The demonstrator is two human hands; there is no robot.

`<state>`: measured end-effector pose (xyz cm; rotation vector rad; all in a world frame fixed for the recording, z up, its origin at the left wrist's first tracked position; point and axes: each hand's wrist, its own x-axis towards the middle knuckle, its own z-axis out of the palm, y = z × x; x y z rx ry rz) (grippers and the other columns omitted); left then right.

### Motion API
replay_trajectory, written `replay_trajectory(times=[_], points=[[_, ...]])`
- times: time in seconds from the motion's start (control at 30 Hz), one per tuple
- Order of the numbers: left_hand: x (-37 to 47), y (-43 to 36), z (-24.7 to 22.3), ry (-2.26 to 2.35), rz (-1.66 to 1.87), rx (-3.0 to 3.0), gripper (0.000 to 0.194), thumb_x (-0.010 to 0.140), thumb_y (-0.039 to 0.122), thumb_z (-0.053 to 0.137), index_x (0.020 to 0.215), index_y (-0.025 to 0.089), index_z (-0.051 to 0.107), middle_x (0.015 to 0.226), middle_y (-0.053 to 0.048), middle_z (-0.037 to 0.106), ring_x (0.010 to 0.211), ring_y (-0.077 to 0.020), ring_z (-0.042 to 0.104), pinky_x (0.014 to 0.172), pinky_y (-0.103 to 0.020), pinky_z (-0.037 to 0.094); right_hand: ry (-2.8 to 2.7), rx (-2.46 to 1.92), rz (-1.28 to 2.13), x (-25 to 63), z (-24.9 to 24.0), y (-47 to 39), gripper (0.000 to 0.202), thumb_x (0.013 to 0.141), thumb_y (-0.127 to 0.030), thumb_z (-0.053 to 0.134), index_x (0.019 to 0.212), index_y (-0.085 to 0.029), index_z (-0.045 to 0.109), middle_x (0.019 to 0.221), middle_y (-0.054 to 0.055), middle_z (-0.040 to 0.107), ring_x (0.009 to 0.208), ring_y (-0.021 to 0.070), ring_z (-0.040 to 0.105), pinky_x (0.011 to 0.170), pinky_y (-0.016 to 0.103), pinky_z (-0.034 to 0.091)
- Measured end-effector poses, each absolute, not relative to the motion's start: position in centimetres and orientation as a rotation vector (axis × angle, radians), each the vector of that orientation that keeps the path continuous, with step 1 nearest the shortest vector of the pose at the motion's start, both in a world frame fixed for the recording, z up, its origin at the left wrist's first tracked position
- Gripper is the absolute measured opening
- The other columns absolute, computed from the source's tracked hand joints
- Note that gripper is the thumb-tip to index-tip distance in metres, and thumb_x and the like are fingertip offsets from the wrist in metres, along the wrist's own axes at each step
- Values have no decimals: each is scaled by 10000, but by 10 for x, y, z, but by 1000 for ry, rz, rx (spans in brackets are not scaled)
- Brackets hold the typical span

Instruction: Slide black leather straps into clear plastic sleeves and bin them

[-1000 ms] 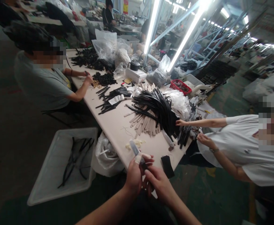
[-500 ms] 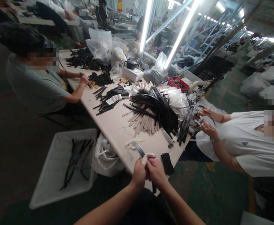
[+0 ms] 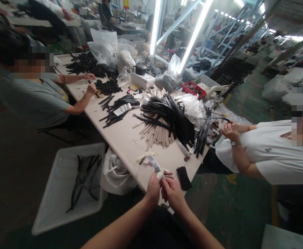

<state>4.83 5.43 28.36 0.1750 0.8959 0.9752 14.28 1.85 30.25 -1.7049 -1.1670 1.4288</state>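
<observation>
Status per head feed. Over the last sec., the spread fingers of my L hand (image 3: 153, 188) close up and my R hand (image 3: 173, 192) comes in against it; both meet over the near corner of the table (image 3: 120, 136).

Grip: L thumb and fingers are closed on the grey strip (image 3: 154, 163); R thumb and fingertips pinch it just beside L. Contact under the fingers is hidden, so can't tell how much of it R has.

Strip pos.: held above the table, upper part angled up and left, w/ a yellowish scrap (image 3: 154, 154) behind. NB: a pale-ended piece (image 3: 170, 210) shows below the hands; can't tell if same strip.

Effect on work: strip is in a two-hand hold, handling in progress, not set down.

Adj.: black patch (image 3: 184, 178) lies near R hand. Co-worker (image 3: 257, 148) at right now holds a black strap (image 3: 211, 118) running from the strap pile (image 3: 167, 112); 1 s ago, one hand was on the pile.
</observation>
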Motion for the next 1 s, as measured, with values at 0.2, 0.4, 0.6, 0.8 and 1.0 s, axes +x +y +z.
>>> replay_trajectory(times=[0.2, 0.4, 0.6, 0.8, 1.0], points=[[42, 85, 270, 933, 993, 4, 194, 862, 331, 554, 925, 150, 588, 963, -161, 741, 715, -223, 720, 644, -348, 570, -1188, -1805, 1414, 150, 293, 9, 482, 929, -588, 456, 765, -162, 611, 448, -19, 556, 328, 93, 440, 357, 188, 312], [59, 41, 272, 964, 1020, 193, 299, 821, 451, 637, 859, 155, 614, 960, -146, 749, 670, -200, 694, 531, -265, 503, -1024, -1398, 1862, 170, 314, 22, 342, 874, -483, 564, 954, -155, 615, 730, 33, 674, 527, 144, 636, 503, 233, 479], [32, 84, 281, 795, 896, 203, 327, 832, 358, 619, 1061, 127, 653, 1028, -174, 741, 720, -234, 706, 576, -319, 539, -1093, -1478, 1565, 159, 301, 29, 364, 931, -532, 520, 874, -175, 559, 538, -50, 526, 380, 79, 416, 398, 195, 302], [9, 152, 292, 844, 1109, 195, 185, 892, 257, 554, 1021, 159, 643, 755, -65, 715, 699, -208, 705, 774, -401, 568, -1103, -1438, 1689, 144, 283, 21, 337, 921, -523, 537, 862, -195, 492, 627, -7, 637, 434, 114, 555, 422, 194, 346], [27, 141, 316, 817, 1004, 479, 320, 876, 442, 618, 928, 131, 671, 844, -137, 752, 814, -263, 728, 828, -402, 545, -1076, -1408, 1426, 127, 294, 57, 382, 954, -559, 466, 871, -194, 537, 561, -37, 551, 422, 107, 470, 437, 211, 351]])
